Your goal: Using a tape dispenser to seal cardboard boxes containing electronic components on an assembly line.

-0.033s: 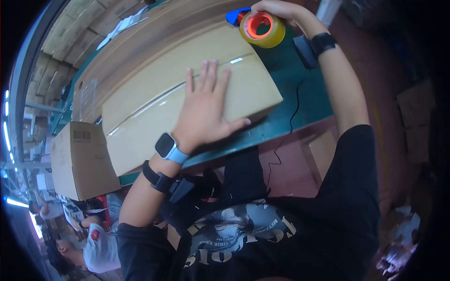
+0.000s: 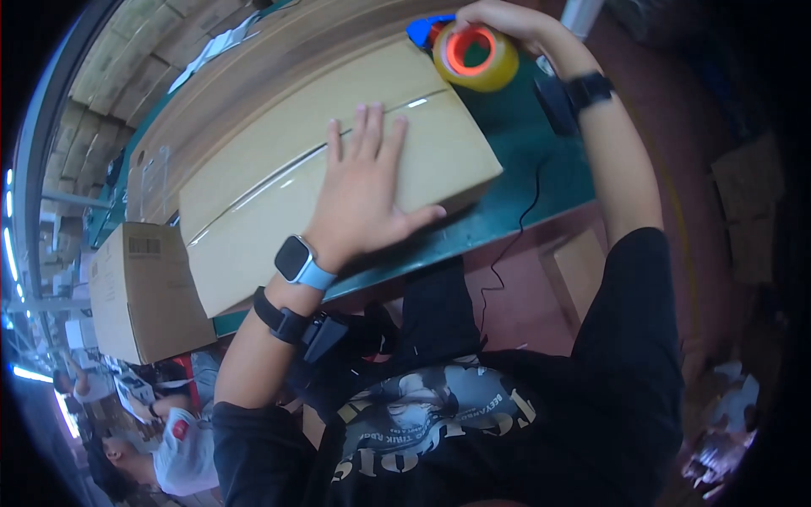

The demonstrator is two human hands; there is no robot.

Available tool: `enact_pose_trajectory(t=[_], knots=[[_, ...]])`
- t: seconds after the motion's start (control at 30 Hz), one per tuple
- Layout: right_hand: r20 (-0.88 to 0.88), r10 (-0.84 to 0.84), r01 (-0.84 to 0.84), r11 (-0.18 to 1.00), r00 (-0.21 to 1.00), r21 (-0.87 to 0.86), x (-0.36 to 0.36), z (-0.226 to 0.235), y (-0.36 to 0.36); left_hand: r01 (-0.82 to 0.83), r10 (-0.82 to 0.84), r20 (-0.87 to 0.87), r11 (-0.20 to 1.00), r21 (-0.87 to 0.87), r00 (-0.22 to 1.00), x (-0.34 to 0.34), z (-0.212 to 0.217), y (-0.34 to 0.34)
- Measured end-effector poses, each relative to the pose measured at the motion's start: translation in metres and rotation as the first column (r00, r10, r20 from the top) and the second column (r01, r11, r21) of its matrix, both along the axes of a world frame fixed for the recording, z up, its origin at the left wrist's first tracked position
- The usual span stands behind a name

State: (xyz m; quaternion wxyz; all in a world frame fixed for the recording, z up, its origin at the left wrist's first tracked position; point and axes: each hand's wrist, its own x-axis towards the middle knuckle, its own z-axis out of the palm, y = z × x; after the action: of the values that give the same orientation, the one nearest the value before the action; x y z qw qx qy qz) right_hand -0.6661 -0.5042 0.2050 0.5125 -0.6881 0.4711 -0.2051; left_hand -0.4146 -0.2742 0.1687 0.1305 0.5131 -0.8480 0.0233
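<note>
The person stands at a green table [image 2: 541, 182] with a long cardboard box [image 2: 279, 190] lying flat across it. Their left hand [image 2: 367, 198] rests palm down on the box lid, fingers spread and reaching up to the taped seam [image 2: 253, 190] that runs along the middle of the lid; the thumb points off toward the box's near right corner. A watch with a pale blue strap [image 2: 297, 260] sits on that wrist, and a black band [image 2: 287, 323] is strapped further up the forearm.

The right hand [image 2: 498, 19] is well apart from the box lid, up at the far right end of the table. It curls over the top of a tape roll [image 2: 475, 56], yellowish with an orange core, which sits just beyond the box's right end. Something blue [image 2: 420, 29] shows just beside the roll.

To the left, a second, smaller carton [image 2: 139, 291] stands just beside the long box. A thin black cable [image 2: 511, 241] trails off the table edge.
</note>
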Motion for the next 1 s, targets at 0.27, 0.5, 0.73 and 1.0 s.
enact_pose_trajectory(t=[0.27, 0.5, 0.73, 1.0], knots=[[0.135, -0.008, 0.028, 0.989, 0.991, -0.146, -0.081, -0.024, 0.202, -0.040, 0.053, 0.080, 0.987, -0.157, 0.995, -0.006, -0.015, -0.034], [-0.624, -0.021, -0.144, 0.966, 0.781, -0.213, -0.008, 0.000, 0.171, 0.538, -0.540, 0.030, 0.840, 0.070, 0.841, -0.044, -0.015, -0.110], [-0.463, 0.081, -0.150, 0.982, 0.883, -0.115, -0.051, 0.056, 0.142, 0.486, -0.497, -0.128, 0.867, -0.109, 0.858, -0.041, -0.038, -0.120], [-0.308, 0.147, -0.141, 0.989, 0.940, 0.044, -0.088, 0.078, 0.118, 0.294, -0.409, -0.224, 0.862, -0.414, 0.885, -0.046, -0.033, -0.115]])
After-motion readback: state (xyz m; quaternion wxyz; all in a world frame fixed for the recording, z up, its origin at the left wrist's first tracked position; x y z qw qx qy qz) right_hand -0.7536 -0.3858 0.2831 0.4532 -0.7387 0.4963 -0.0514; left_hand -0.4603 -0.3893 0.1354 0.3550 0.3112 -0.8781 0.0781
